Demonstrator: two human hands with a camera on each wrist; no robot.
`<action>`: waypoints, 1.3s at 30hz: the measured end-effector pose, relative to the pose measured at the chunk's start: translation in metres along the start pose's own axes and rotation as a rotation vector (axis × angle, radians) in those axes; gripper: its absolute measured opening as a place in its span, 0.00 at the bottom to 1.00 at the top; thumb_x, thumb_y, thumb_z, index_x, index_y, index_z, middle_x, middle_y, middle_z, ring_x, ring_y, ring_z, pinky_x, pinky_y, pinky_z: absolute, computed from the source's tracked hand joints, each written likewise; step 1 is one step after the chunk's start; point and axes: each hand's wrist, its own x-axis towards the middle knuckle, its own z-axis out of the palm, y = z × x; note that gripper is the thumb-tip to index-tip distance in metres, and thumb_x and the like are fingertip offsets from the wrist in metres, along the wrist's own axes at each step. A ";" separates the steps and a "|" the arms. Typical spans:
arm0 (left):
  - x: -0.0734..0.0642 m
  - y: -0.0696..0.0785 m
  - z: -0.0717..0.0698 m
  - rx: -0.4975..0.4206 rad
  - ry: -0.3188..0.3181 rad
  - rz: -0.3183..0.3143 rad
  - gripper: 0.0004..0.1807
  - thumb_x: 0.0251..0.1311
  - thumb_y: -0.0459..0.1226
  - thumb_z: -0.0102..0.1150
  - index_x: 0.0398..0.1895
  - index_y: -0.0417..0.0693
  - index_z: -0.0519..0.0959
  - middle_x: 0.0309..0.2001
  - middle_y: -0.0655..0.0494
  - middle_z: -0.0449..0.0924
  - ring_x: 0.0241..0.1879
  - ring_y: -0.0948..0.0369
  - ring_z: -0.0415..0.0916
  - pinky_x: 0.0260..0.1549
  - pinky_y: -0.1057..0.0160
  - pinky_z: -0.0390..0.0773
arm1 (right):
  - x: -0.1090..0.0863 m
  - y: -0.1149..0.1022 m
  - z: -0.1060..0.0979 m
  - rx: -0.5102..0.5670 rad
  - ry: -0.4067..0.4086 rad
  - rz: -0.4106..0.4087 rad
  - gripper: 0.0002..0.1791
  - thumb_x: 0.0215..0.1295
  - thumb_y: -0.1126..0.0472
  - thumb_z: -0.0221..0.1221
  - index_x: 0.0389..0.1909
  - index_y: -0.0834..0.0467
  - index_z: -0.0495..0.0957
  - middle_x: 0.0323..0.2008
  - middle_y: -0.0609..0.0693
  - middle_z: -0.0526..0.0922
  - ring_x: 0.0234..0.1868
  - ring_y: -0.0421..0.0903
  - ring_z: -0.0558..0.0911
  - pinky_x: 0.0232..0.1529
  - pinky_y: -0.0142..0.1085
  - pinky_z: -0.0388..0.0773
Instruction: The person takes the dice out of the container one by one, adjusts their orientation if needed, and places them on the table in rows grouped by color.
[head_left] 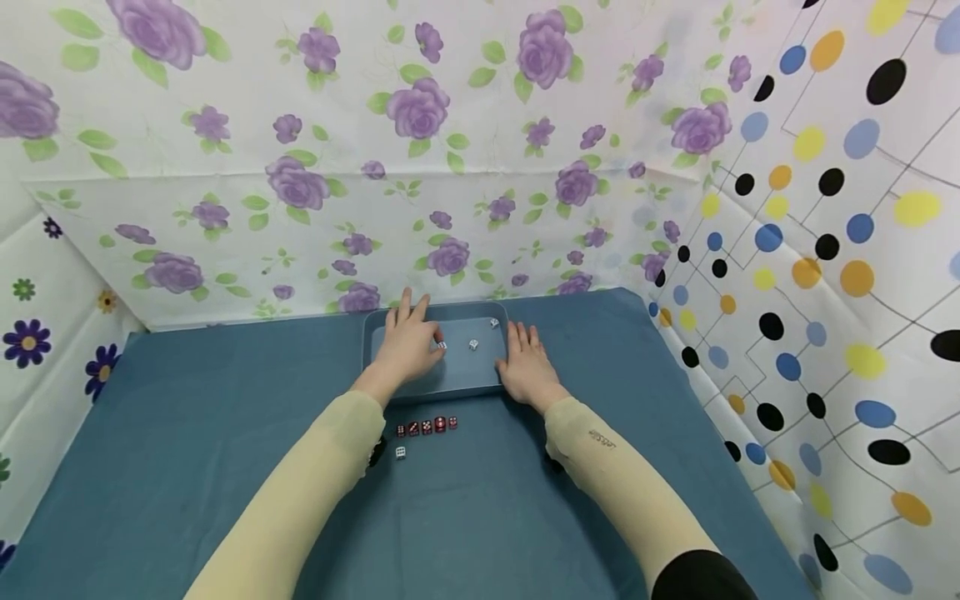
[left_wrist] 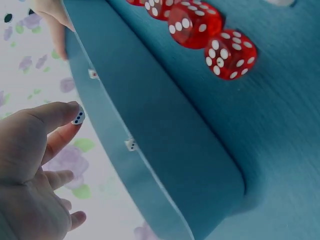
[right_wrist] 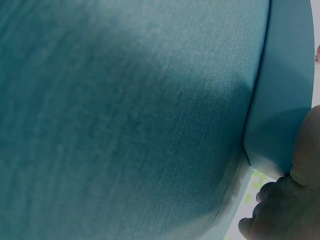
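My left hand (head_left: 408,346) is over the left half of a blue-grey tray (head_left: 450,390). Its thumb and index finger pinch a white die (left_wrist: 78,115) above the tray floor, while the other fingers spread out. Two more white dice lie inside: one near the middle (head_left: 473,344), another by the far right corner (head_left: 494,322). Against the tray's right side rests my right hand (head_left: 527,367), fingers extended and thumb at the rim. The right wrist view shows only part of this hand (right_wrist: 285,210) beside the tray's outer wall.
In front of the tray, several red dice (head_left: 427,427) stand in a row on the blue tablecloth (head_left: 480,517). One white die (head_left: 401,452) sits below the row's left end. Floral sheeting (head_left: 420,167) hangs behind the table, and dotted sheeting (head_left: 825,292) on the right.
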 end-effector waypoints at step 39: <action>-0.098 -0.015 -0.003 -0.075 0.096 0.234 0.08 0.65 0.43 0.75 0.31 0.59 0.83 0.84 0.39 0.53 0.85 0.36 0.30 0.75 0.27 0.44 | 0.005 0.003 0.006 0.003 -0.016 0.011 0.43 0.88 0.47 0.45 0.88 0.58 0.33 0.87 0.60 0.36 0.86 0.60 0.33 0.83 0.54 0.38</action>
